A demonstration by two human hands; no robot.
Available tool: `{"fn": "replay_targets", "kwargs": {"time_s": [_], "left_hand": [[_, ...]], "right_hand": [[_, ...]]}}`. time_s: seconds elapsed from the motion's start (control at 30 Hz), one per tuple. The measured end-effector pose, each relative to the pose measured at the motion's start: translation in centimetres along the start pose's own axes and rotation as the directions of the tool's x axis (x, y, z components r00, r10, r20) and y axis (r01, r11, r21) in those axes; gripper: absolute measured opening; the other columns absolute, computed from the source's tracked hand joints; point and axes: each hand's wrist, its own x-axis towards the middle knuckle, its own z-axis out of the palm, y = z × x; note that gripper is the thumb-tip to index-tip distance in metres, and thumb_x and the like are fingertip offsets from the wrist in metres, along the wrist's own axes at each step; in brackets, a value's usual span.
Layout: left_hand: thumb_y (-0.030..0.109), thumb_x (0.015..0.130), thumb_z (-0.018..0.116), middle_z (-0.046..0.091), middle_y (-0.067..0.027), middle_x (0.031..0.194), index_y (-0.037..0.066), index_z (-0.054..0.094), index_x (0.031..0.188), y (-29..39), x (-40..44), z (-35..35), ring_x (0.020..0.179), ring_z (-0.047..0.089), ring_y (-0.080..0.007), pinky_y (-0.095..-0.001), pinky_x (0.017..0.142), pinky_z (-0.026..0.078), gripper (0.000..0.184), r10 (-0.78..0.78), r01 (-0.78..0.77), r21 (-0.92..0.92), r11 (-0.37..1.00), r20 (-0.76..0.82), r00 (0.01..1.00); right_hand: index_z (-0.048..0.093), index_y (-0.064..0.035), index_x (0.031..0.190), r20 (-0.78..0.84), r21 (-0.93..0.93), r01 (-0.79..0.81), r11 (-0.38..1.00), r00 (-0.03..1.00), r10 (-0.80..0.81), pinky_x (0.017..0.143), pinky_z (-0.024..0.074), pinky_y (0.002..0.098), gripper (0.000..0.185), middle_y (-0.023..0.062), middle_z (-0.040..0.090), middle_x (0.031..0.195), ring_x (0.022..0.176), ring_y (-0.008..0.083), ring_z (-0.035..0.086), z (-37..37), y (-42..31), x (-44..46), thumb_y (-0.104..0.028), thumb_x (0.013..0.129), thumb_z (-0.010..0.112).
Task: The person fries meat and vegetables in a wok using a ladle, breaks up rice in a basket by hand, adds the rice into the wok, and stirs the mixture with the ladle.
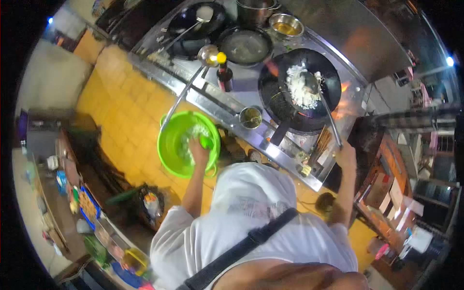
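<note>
My left hand (198, 151) reaches down into a bright green bucket (164, 157) and holds a small green cup-like thing (206, 141). White grains (199, 129), which look like rice, lie inside the bucket. My right hand (345, 155) is closed around the handle end of a long ladle (330, 116). The ladle's bowl rests among the white rice (300, 92) in a black wok (330, 72). Flames show at the wok's right side. The wok's handle (281, 131) points toward my body.
Along the steel counter (212, 105) stand a dark bottle with a yellow cap (224, 77), a metal cup (251, 117), a second ladle (181, 99), a black pan (245, 46) and a metal bowl (286, 25). A wooden table (394, 174) is at the right; yellow tiles (121, 104) cover the floor.
</note>
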Motion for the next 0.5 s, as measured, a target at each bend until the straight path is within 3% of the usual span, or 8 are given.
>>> {"fn": "replay_targets", "kwargs": {"time_s": [0.1,0.17,0.23,0.3,0.33,0.4,0.43,0.5], "left_hand": [[0.018,0.073,0.065,0.061,-0.0192,0.092,0.004,0.056,0.107,6.8,2.9,0.9,0.085,0.058,-0.0349,-0.0384,0.081,0.044,0.038,0.227,0.060,-0.581,0.812,0.409,0.884],[0.033,0.082,0.058,0.061,-0.0194,0.091,0.002,0.056,0.107,13.8,4.7,-0.6,0.086,0.059,-0.0343,-0.0378,0.081,0.044,0.040,0.350,0.128,-0.572,0.810,0.647,0.678],[0.043,0.085,0.051,0.062,-0.0173,0.087,0.001,0.057,0.104,17.7,3.4,4.1,0.082,0.060,-0.0334,-0.0372,0.075,0.046,0.046,0.460,-0.013,-0.569,0.823,0.652,0.603],[0.038,0.084,0.055,0.063,-0.0119,0.081,0.001,0.059,0.096,23.2,5.7,1.9,0.074,0.062,-0.0251,-0.0327,0.066,0.049,0.039,0.232,0.447,-0.343,0.826,0.930,0.285],[0.038,0.084,0.055,0.063,-0.0119,0.081,0.001,0.059,0.096,24.1,5.3,5.2,0.074,0.062,-0.0251,-0.0327,0.066,0.049,0.039,0.242,0.438,-0.349,0.829,0.929,0.282],[0.035,0.084,0.057,0.061,-0.0044,0.078,0.001,0.060,0.091,23.8,3.2,13.0,0.057,0.058,-0.0149,-0.0287,0.050,0.048,0.034,0.463,0.970,-0.049,0.240,0.884,-0.070],[0.035,0.084,0.057,0.061,-0.0044,0.078,0.001,0.060,0.091,24.4,2.8,12.9,0.057,0.058,-0.0149,-0.0287,0.050,0.048,0.034,0.463,0.967,-0.054,0.247,0.884,-0.069],[0.023,0.081,0.061,0.058,-0.0022,0.069,0.008,0.059,0.083,26.1,1.5,11.7,0.055,0.054,-0.0104,-0.0256,0.049,0.045,0.016,0.479,0.997,-0.077,0.029,0.876,0.054]], "right_hand": [[0.046,-0.0182,0.125,-0.032,-0.166,-0.039,0.985,0.999,0.034,0.069,0.0469,0.0456,0.050,0.0244,0.060,0.086,0.082,0.0400,0.058,-4.5,-2.2,-4.5,-0.010,0.076,0.052],[0.045,-0.0190,0.125,0.001,-0.118,-0.095,0.988,0.995,0.096,0.069,0.0473,0.0459,0.051,0.0240,0.060,0.085,0.081,0.0400,0.058,-1.1,-0.6,-4.3,-0.009,0.076,0.052],[0.045,-0.0205,0.126,0.031,-0.062,-0.156,0.986,0.987,0.158,0.071,0.0481,0.0466,0.050,0.0235,0.060,0.080,0.078,0.0397,0.059,-0.4,-3.0,-4.4,-0.010,0.077,0.050],[0.046,-0.0150,0.124,-0.026,-0.119,-0.224,0.967,0.975,0.222,0.070,0.0480,0.0478,0.046,0.0221,0.060,0.078,0.076,0.0388,0.060,3.7,-4.9,-3.1,-0.010,0.078,0.049],[0.047,-0.0131,0.123,-0.052,-0.267,-0.038,0.963,0.998,0.025,0.071,0.0477,0.0477,0.045,0.0228,0.061,0.083,0.079,0.0394,0.060,8.8,-2.7,-2.0,-0.013,0.078,0.050],[0.047,-0.0137,0.122,-0.034,-0.091,-0.047,0.995,0.998,0.044,0.072,0.0477,0.0470,0.046,0.0233,0.060,0.085,0.081,0.0393,0.060,7.8,-2.9,-2.2,-0.013,0.077,0.050],[0.048,-0.0142,0.122,-0.015,0.080,-0.043,0.996,0.999,0.044,0.073,0.0476,0.0464,0.046,0.0238,0.060,0.087,0.084,0.0392,0.059,6.5,-3.3,-2.3,-0.012,0.076,0.050],[0.047,-0.0156,0.123,0.032,0.018,-0.062,0.998,0.998,0.061,0.074,0.0474,0.0456,0.049,0.0241,0.060,0.088,0.085,0.0389,0.059,0.6,-4.4,-4.7,-0.010,0.074,0.050]]}}
